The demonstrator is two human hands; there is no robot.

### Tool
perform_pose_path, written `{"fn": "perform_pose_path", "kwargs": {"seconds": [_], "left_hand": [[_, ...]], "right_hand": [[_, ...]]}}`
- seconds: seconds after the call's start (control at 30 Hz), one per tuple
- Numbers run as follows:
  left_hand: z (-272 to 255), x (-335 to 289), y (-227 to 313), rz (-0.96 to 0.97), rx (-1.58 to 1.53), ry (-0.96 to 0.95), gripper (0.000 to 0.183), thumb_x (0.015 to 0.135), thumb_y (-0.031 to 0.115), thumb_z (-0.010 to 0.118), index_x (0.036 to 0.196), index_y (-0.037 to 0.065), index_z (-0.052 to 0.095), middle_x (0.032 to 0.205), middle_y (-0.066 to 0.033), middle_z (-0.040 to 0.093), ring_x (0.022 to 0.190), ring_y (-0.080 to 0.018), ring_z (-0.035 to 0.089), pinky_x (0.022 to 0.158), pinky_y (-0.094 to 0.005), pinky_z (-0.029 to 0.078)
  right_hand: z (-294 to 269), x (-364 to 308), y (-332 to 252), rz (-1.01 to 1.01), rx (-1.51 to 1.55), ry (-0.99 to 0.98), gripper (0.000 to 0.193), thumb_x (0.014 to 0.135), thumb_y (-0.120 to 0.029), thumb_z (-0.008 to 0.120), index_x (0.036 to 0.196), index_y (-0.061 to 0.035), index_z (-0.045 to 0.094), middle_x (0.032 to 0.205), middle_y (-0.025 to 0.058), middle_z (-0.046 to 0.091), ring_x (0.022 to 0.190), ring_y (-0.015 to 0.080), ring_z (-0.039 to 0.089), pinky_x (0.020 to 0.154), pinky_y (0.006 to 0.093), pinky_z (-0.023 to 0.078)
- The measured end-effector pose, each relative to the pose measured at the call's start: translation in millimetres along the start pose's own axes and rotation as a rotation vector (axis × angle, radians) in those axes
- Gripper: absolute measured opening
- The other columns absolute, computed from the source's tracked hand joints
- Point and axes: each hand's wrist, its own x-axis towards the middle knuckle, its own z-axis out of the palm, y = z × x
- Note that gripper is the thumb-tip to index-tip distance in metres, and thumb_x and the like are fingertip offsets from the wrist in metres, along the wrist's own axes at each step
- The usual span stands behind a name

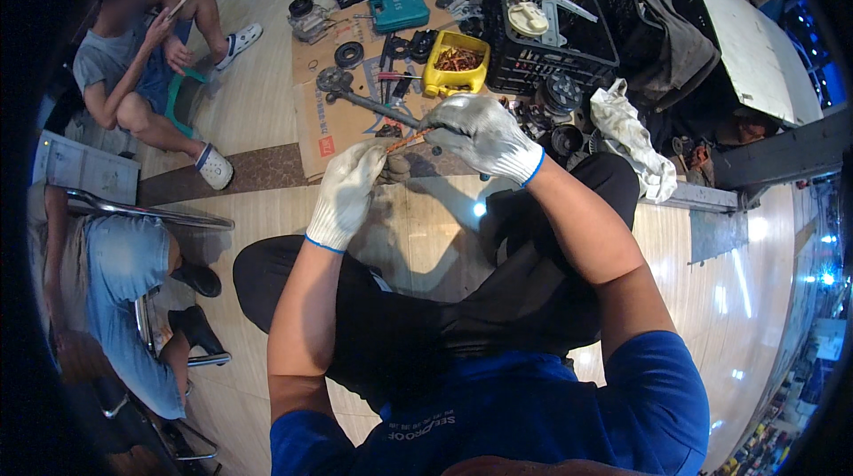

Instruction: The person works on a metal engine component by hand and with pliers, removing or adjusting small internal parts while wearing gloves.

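Both my hands wear white knit gloves with blue cuffs and meet above the near edge of the cardboard. A thin, twisted copper-coloured strand (407,145) runs between them. My left hand (345,194) pinches its lower left end. My right hand (484,132), its glove greyed on the fingers, closes on the other end. Just beyond lies a dark long-handled tool (378,108) with a rounded head, partly hidden by my right hand. A cut-open yellow container (434,81) with a heap of copper-coloured pieces stands past my right hand.
Flattened cardboard (313,134) carries a teal case (397,7), a black ring (349,54) and metal parts. Black crates (511,76) and a white cloth (626,134) stand to the right. Two people sit at the left, one on a green stool (176,103), one on a metal-framed chair (160,212).
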Motion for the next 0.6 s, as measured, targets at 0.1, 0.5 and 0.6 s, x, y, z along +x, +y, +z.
{"fn": "perform_pose_path", "kwargs": {"seconds": [0.1,0.5,0.6], "left_hand": [[2.9,-0.5,-7.3,-0.008,-0.143,0.075,0.030,0.104,0.019,0.052,0.116,-0.006,0.065,0.096,-0.0073,0.069,0.084,-0.0109,0.061,0.079,-0.0262,0.049],[-2.8,-4.4,2.9,-0.141,-0.233,0.040,0.029,0.101,0.019,0.055,0.116,-0.004,0.065,0.074,0.0030,0.060,0.058,-0.0031,0.048,0.052,-0.0201,0.038],[-0.8,-4.1,1.8,-0.132,-0.305,0.049,0.030,0.101,0.020,0.056,0.117,-0.004,0.065,0.078,0.0006,0.062,0.063,-0.0048,0.053,0.057,-0.0210,0.043]], "right_hand": [[0.2,1.4,-4.8,-0.009,0.019,0.011,0.019,0.084,-0.012,0.074,0.098,-0.0001,0.072,0.091,0.0159,0.070,0.084,0.0332,0.068,0.077,0.0407,0.055],[4.9,-2.4,-1.5,0.014,0.100,0.012,0.022,0.087,-0.020,0.069,0.100,-0.0014,0.071,0.093,0.0167,0.069,0.087,0.0362,0.067,0.076,0.0435,0.054],[3.7,-0.9,0.8,-0.007,0.107,-0.014,0.022,0.087,-0.020,0.069,0.100,-0.0019,0.071,0.093,0.0175,0.068,0.086,0.0370,0.066,0.076,0.0440,0.053]]}}
